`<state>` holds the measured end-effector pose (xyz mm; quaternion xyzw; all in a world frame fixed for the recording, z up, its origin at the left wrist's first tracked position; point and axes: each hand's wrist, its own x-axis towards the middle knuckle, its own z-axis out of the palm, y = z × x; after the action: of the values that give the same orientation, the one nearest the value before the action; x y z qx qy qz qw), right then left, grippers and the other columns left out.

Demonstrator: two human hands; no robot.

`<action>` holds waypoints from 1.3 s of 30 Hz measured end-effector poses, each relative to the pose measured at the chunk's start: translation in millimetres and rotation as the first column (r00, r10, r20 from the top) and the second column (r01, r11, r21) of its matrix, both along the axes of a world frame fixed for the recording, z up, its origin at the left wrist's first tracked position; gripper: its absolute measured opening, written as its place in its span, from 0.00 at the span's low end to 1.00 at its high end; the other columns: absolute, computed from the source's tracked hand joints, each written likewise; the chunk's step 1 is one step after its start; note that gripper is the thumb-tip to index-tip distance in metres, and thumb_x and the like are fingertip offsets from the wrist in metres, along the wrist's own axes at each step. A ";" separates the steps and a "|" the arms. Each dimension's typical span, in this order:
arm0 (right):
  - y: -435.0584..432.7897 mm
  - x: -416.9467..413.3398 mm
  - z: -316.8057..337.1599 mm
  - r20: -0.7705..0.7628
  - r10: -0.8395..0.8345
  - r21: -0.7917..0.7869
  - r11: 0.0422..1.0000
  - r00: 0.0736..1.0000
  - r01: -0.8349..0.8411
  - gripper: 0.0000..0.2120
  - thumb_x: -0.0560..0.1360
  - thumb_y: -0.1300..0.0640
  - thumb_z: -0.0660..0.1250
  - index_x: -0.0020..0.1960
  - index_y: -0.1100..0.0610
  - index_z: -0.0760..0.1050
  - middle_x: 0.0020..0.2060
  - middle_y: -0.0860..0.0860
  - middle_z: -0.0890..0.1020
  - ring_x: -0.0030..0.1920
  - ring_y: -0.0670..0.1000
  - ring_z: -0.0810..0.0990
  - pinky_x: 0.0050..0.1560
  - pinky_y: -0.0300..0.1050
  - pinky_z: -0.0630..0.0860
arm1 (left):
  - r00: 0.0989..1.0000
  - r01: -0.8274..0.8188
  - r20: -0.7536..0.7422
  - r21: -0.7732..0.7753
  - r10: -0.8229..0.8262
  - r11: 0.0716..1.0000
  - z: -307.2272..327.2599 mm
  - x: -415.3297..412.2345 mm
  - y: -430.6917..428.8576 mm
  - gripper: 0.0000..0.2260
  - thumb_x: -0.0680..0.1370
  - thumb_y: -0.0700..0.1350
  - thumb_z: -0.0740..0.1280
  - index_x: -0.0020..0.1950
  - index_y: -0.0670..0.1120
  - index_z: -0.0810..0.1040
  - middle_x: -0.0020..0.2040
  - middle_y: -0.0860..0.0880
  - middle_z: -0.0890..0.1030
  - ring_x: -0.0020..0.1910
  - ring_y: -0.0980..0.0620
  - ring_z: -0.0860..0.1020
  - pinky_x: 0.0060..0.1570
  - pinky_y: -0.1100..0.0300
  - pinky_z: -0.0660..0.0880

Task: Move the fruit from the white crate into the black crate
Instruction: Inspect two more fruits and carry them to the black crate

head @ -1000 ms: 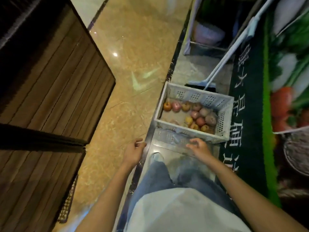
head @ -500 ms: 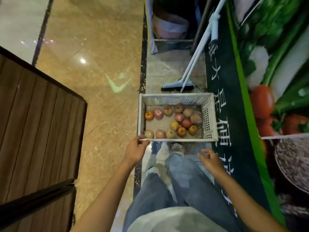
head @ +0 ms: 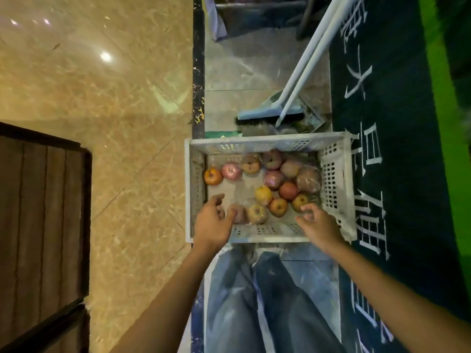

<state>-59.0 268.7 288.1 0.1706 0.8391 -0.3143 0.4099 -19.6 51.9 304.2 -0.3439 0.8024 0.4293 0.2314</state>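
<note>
Reaching with both hands, left [head: 212, 220] and right [head: 318, 225], spread and empty, toward wrapped fruit [head: 257, 213] at the white crate's [head: 336, 184] six o'clock edge; slippery film risks a fumble.

Broom [head: 270, 113] on tiles — green sign [head: 397, 149] beside it.

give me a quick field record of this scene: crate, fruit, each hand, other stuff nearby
white crate: on the floor ahead of the person, holding fruit
fruit: about a dozen apple-like pieces, some in clear wrap, all inside the crate
left hand: open, reaching over the near rim, fingertips at a wrapped fruit
right hand: open, over the near right corner, holding nothing
black crate: not in view
broom: beyond the crate
green mat: right of the crate
</note>
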 end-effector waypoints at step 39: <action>-179.9 -119.4 -418.6 -0.231 0.674 0.218 0.738 0.701 -0.638 0.47 0.58 0.37 0.72 0.72 0.47 0.58 0.66 0.53 0.72 0.71 0.59 0.62 0.71 0.61 0.49 | 0.947 0.320 0.183 -0.458 -0.265 0.829 -431.1 -81.1 -85.5 0.37 0.69 0.44 0.75 0.72 0.41 0.58 0.69 0.41 0.65 0.67 0.42 0.66 0.64 0.52 0.67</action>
<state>-178.4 88.8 -130.6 -0.1641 0.9133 -0.1175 0.3538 -100.7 -33.7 -126.9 -0.2870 0.9126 0.1556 0.2460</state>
